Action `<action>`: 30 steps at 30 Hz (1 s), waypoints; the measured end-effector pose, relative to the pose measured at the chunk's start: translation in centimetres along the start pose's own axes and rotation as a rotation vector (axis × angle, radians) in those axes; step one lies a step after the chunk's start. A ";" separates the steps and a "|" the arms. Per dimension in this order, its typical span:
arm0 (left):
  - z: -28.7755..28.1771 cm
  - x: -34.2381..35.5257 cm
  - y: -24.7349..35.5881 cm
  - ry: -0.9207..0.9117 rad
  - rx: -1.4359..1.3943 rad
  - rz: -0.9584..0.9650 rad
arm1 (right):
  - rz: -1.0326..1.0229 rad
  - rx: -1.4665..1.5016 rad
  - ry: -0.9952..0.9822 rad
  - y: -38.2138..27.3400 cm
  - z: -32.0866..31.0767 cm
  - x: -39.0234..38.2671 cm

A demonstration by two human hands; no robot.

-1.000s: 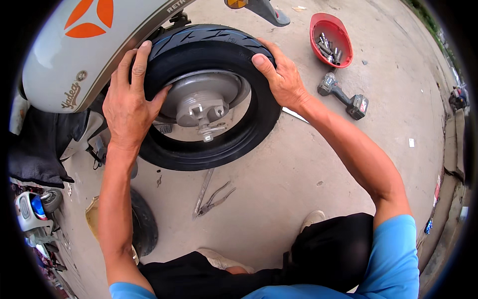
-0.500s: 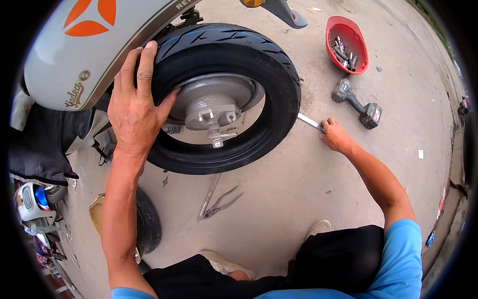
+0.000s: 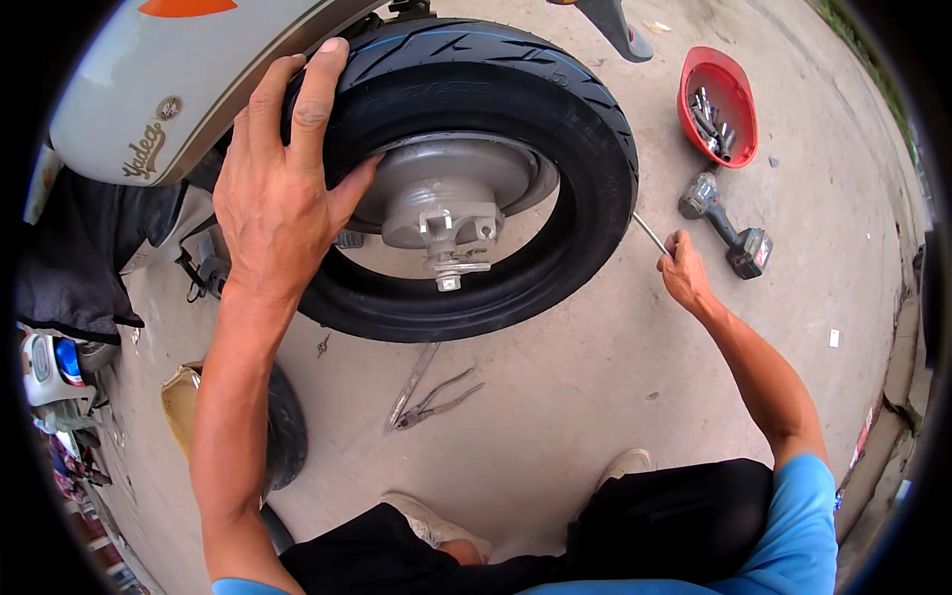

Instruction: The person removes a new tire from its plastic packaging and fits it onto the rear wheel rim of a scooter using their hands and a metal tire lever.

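A black tyre (image 3: 595, 228) hangs tilted round a grey metal wheel hub (image 3: 446, 198) under a white scooter body (image 3: 109, 89). My left hand (image 3: 283, 188) grips the tyre's left side, its fingers over the tread and thumb at the inner edge. To the right of the tyre, my right hand (image 3: 686, 273) is closed round a slim metal tyre lever (image 3: 650, 232). The lever's far end reaches the tyre's right edge, where its tip is hidden. Below the tyre, pliers (image 3: 436, 400) lie on the ground beside a flat metal bar (image 3: 412, 387).
A red helmet (image 3: 744, 114) holding several sockets lies at the upper right, with a cordless power tool (image 3: 724, 226) just below it. Another black tyre (image 3: 286, 426) and a tan object (image 3: 180, 402) are by my left forearm. Dark cloth (image 3: 89, 248) hangs at left.
My right hand has raised the tyre lever off the ground and turned it, its tip now at the tyre's edge. My left hand stays on the tyre. The view has shifted slightly.
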State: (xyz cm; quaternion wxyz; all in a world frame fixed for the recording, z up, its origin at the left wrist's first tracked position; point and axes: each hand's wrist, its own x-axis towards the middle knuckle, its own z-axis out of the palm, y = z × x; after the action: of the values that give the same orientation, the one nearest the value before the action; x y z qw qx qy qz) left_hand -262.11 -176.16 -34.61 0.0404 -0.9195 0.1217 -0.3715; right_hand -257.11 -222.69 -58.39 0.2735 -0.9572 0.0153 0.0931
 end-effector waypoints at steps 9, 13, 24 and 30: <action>-0.1 -0.4 -0.7 0.029 -0.008 0.009 | 0.076 1.016 0.267 -20.0 -1.1 -2.5; -1.2 -0.1 -1.9 0.047 -0.275 0.078 | -0.135 0.983 0.424 -20.4 1.4 1.0; -0.5 -2.9 -3.3 -0.109 -0.559 -0.271 | -0.234 1.151 0.647 -20.1 4.1 0.9; -1.3 -0.6 -1.5 -0.129 -0.541 -0.250 | -0.247 1.340 0.660 -19.7 4.8 3.9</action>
State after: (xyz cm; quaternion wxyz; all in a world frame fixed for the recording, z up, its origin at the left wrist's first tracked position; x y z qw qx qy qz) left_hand -263.10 -174.56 -33.84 -0.2443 -0.9265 0.0991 -0.2684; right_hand -252.55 -203.31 -52.87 0.7865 -0.5592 0.0422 -0.2588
